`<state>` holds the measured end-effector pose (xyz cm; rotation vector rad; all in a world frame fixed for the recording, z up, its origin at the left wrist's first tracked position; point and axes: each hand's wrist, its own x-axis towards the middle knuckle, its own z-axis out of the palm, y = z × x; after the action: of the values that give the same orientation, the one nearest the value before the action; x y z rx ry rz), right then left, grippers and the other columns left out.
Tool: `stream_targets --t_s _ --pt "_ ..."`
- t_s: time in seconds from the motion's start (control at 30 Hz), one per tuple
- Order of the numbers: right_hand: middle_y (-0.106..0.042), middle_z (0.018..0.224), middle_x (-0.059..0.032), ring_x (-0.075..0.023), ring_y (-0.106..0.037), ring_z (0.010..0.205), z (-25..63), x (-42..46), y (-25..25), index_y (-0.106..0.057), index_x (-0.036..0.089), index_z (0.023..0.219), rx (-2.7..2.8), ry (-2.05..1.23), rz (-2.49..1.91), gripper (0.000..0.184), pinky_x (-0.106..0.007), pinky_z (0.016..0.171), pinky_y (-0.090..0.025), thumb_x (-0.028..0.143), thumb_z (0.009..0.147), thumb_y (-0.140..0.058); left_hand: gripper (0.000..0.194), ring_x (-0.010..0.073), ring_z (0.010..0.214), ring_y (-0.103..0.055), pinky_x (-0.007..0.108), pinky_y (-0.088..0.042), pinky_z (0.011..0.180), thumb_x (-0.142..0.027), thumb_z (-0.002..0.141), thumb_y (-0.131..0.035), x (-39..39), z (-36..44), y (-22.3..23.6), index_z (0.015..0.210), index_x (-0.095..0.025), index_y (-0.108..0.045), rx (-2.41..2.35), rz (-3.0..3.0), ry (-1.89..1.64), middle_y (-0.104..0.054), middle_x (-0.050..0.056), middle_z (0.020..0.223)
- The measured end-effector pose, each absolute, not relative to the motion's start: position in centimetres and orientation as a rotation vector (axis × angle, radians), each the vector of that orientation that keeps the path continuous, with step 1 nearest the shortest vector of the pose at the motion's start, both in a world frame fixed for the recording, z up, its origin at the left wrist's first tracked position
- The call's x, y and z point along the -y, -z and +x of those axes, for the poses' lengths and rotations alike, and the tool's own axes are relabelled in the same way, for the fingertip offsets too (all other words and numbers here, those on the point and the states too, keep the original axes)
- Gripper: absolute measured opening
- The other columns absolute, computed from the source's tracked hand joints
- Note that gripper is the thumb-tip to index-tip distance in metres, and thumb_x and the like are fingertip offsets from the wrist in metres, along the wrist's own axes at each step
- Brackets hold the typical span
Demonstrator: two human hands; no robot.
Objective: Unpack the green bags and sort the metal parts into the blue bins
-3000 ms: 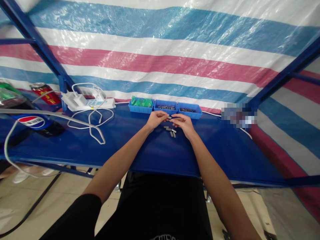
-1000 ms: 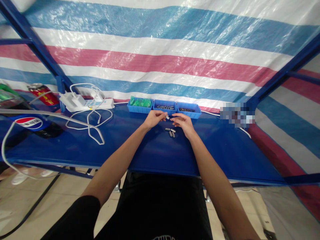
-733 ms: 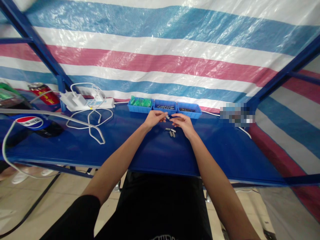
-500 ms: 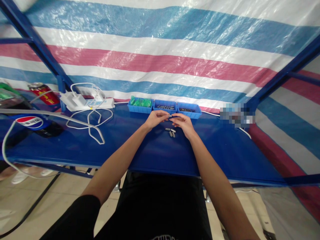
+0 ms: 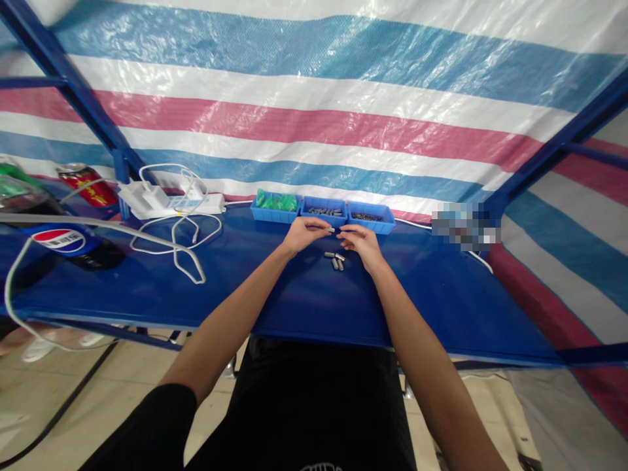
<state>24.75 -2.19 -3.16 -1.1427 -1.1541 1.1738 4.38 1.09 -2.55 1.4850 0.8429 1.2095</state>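
My left hand and my right hand meet over the blue table, in front of the bins. The left fingers pinch a small grey metal cylinder, its tip pointing at the right hand. The right fingertips are pinched together just beside that tip; what they hold is too small to name. A few loose grey cylinders lie on the table right below both hands.
Three small blue bins stand at the table's back: one with green pieces, two with dark metal parts. A white power strip with looping cables, a Pepsi bottle and a red can sit left.
The pile under my hands has shrunk by a piece or two since three seconds ago. My hands stay together with only small finger movements on the cylinder.
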Motion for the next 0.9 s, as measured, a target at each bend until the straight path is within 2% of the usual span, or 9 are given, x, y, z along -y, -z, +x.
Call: stream_targets --t_s 0.1,0.17,0.27,0.33,0.43,0.57,0.63,0.73,0.9 --pt "-0.080 0.082 -0.0042 -0.0139 -0.068 0.062 24.8 2.0 3.3 -0.078 0.023 0.091 1.144 -1.178 -1.153 0.035 -0.025 0.058 -0.053 0.041 0.063 -0.088 0.043 0.0286 0.099 -0.077 0.044 -0.056 0.104 -0.041 0.066 -0.092 -1.6 4.3 2.5 0.095 -0.012 -0.081 -0.838 1.469 -1.257 -0.081 0.014 0.104" --pt "-0.080 0.081 -0.0043 -0.0138 -0.068 0.061 24.8 2.0 3.3 -0.078 0.022 0.089 1.144 -1.184 -1.160 0.034 -0.025 0.058 -0.053 0.041 0.063 -0.089 0.055 0.0321 0.115 -0.074 0.047 -0.051 0.112 -0.041 0.067 -0.092 -2.0 4.2 2.6 0.112 -0.012 -0.079 -0.783 1.431 -1.298 -0.078 0.016 0.120" --pt "-0.080 0.082 -0.0045 -0.0136 -0.068 0.062 24.8 1.9 3.4 -0.078 0.022 0.089 1.145 -1.177 -1.174 0.031 -0.025 0.059 -0.053 0.040 0.065 -0.087 0.082 0.0359 0.141 -0.056 0.049 -0.045 0.119 -0.038 0.065 -0.093 -2.5 4.2 2.7 0.139 -0.018 -0.067 -0.664 1.373 -1.342 -0.062 0.017 0.148" --pt "-0.080 0.082 -0.0045 -0.0133 -0.068 0.062 24.7 1.9 3.5 -0.078 0.021 0.088 1.143 -1.173 -1.182 0.028 -0.025 0.059 -0.054 0.037 0.067 -0.085 0.087 0.0371 0.149 -0.047 0.050 -0.043 0.121 -0.038 0.064 -0.094 -2.6 4.0 2.8 0.144 -0.020 -0.064 -0.630 1.394 -1.349 -0.053 0.015 0.157" --pt "-0.080 0.081 -0.0045 -0.0135 -0.068 0.063 24.7 1.8 3.5 -0.078 0.021 0.087 1.138 -1.178 -1.189 0.021 -0.025 0.060 -0.054 0.032 0.070 -0.083 0.066 0.0370 0.141 -0.056 0.049 -0.046 0.118 -0.042 0.071 -0.089 -2.2 3.8 2.7 0.130 -0.016 -0.074 -0.662 1.547 -1.304 -0.064 0.016 0.146" --pt "-0.079 0.079 -0.0028 -0.0132 -0.068 0.061 24.8 1.7 3.4 -0.077 0.021 0.086 1.105 -1.164 -1.194 0.016 -0.024 0.059 -0.055 0.028 0.071 -0.080 0.040 0.0287 0.106 -0.075 0.039 -0.058 0.096 -0.046 0.084 -0.079 -0.4 3.9 1.7 0.109 -0.016 -0.083 -0.708 1.902 -1.026 -0.080 0.014 0.111" --pt "-0.079 0.078 -0.0022 -0.0126 -0.067 0.060 24.9 1.7 3.4 -0.077 0.021 0.086 1.085 -1.136 -1.202 0.015 -0.024 0.058 -0.055 0.027 0.072 -0.079 0.039 0.0260 0.104 -0.075 0.032 -0.057 0.087 -0.045 0.081 -0.083 0.6 4.2 1.1 0.111 -0.020 -0.083 -0.606 2.093 -0.815 -0.080 0.012 0.112" --pt "-0.079 0.078 -0.0027 -0.0122 -0.067 0.060 25.2 1.7 3.4 -0.077 0.021 0.087 1.045 -1.088 -1.228 0.014 -0.023 0.056 -0.054 0.027 0.074 -0.077 0.039 0.0236 0.101 -0.075 0.029 -0.055 0.089 -0.041 0.071 -0.092 1.4 4.8 1.0 0.105 -0.022 -0.085 -0.454 2.271 -0.655 -0.081 0.010 0.108" --pt "-0.079 0.078 -0.0030 -0.0116 -0.066 0.059 25.5 1.5 3.5 -0.077 0.021 0.088 0.997 -1.078 -1.239 0.012 -0.022 0.056 -0.054 0.023 0.077 -0.074 0.024 0.0218 0.098 -0.075 0.028 -0.055 0.087 -0.034 0.081 -0.083 0.4 5.0 2.3 0.103 -0.024 -0.086 -0.548 2.376 -0.678 -0.081 0.009 0.108"
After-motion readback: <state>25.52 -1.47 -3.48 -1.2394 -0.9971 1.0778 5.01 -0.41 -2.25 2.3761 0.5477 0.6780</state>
